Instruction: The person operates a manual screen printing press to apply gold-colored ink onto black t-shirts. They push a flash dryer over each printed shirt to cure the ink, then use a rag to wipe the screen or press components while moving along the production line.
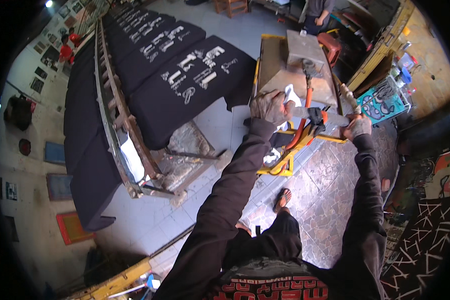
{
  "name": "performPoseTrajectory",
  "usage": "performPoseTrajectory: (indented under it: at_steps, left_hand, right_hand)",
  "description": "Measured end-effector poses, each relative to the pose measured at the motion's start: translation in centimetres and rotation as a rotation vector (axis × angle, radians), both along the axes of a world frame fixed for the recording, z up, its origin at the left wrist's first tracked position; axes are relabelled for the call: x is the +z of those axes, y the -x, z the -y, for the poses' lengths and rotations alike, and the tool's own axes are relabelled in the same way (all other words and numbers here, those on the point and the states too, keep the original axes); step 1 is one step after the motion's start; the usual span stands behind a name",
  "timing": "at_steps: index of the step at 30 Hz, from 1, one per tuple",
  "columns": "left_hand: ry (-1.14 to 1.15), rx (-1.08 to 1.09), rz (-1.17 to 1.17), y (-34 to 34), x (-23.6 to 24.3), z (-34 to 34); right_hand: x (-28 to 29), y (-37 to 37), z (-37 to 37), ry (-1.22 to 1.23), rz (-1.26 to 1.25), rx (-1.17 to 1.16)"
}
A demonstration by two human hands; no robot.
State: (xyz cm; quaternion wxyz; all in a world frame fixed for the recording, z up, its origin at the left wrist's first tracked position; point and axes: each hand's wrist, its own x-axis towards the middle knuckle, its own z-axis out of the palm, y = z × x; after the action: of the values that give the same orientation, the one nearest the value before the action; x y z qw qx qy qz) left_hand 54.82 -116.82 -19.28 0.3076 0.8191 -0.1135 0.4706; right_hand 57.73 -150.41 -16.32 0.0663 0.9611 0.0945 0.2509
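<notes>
My left hand [271,107] is closed round the left end of a grey bar handle [341,120] on a yellow wheeled frame [287,165], beside a crumpled white cloth [291,94]. My right hand [357,126] grips the bar's right end. The frame carries a metal plate [280,75] with a box-shaped metal housing [305,50] on top. An orange hose [308,92] runs from the housing past a black fitting [316,116] on the bar.
Dark printed T-shirts [152,110] lie on boards along a long metal rail [112,100] at left. A co-worker [317,12] stands at upper right, red-sleeved people [67,50] at far left. A shelf with containers [380,100] and a red stool [331,47] are at right.
</notes>
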Motion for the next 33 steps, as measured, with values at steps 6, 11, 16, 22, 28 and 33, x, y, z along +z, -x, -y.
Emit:
performPoseTrajectory:
  at_steps: [6, 11, 16, 22, 28, 33]
  left_hand:
    - [-0.076, 0.161, 0.008, -2.0, 1.3, 2.5]
    - [-0.08, 0.228, 0.073, -4.5, 0.2, 6.3]
    - [-0.126, 0.337, 0.037, -4.8, 0.4, 9.5]
    - [-0.224, 0.43, -0.023, -8.4, 1.3, 12.2]
    - [-0.187, 0.514, 0.033, -12.1, 0.9, 12.2]
    - [-0.153, 0.497, 0.016, -14.7, 2.2, 12.4]
  right_hand:
    - [2.2, -5.1, 2.4, 0.024, -0.127, 0.107]
    - [2.4, -10.5, 6.9, 0.028, -0.141, 0.262]
    - [4.1, -13.9, 7.4, -0.116, -0.228, 0.462]
    - [4.9, -19.0, 9.7, -0.106, -0.205, 0.513]
    - [6.2, -22.4, 8.9, -0.057, -0.294, 0.495]
    - [5.0, -26.0, 8.3, -0.095, -0.247, 0.491]
